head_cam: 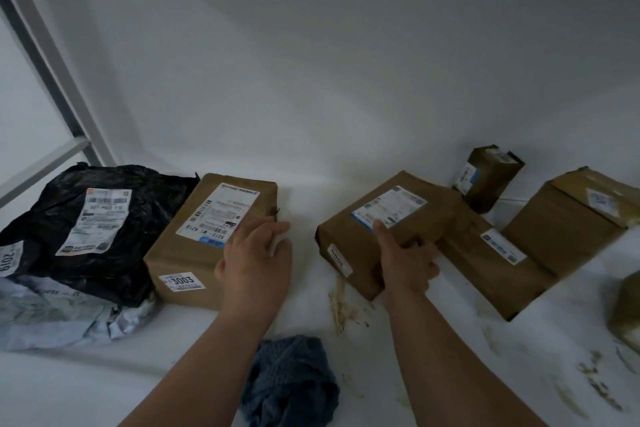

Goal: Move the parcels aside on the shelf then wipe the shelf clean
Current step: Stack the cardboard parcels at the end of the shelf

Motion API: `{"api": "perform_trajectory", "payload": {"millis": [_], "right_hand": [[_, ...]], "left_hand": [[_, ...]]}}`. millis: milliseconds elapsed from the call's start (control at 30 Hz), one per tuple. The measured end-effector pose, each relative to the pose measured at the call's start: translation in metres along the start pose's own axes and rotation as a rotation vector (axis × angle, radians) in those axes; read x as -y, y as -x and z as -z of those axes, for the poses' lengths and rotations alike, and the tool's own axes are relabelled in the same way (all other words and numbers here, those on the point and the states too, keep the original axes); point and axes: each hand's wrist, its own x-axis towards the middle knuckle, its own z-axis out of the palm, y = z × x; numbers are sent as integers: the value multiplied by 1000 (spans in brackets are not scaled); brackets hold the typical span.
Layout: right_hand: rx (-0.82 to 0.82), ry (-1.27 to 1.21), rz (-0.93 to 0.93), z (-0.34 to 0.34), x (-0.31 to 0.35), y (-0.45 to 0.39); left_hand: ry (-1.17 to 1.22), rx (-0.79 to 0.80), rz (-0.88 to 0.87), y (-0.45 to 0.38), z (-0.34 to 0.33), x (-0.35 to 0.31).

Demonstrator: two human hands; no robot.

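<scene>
Touching box (207,239) labelled "3003", left hand (258,262) lies flat.

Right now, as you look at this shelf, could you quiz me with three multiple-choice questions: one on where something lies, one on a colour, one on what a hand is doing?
1. Where is the cloth?
A. on a box
B. on the shelf between the forearms
C. in a hand

2. What colour is the bag parcel at far left?
A. black
B. red
C. yellow

3. What is the right hand doing?
A. hanging idle
B. wiping
C. gripping a brown box

Answers: 1 B, it lies crumpled on the near shelf; 2 A, black plastic under a white label; 3 C, its fingers curl round the box's corner.
</scene>
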Motion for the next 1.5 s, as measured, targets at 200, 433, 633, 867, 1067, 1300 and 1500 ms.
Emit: {"api": "perform_trajectory", "payload": {"millis": [200, 433, 633, 867, 1067, 1300, 1500], "right_hand": [[237, -565, -291, 16, -17, -10], [594, -837, -331, 51, -11, -3], [898, -948, -447, 62, -23, 6], [959, -1004, -483, 74, -36, 15], [920, -1030, -436, 81, -36, 18], [966, -1021, -450, 92, -45, 23], [970, -1023, -447, 98, -57, 20]], "left_hand": [[-76, -15, -13, 16, -10, -9], [138, 116, 41, 19, -15, -21], [755, 309, 313, 30, -16, -37], [867, 404, 293, 40, -10, -53], [883, 473, 273, 47, -5, -56], [858, 565, 171, 57, -3, -60], [820, 569, 183, 66, -9, -57]]}}
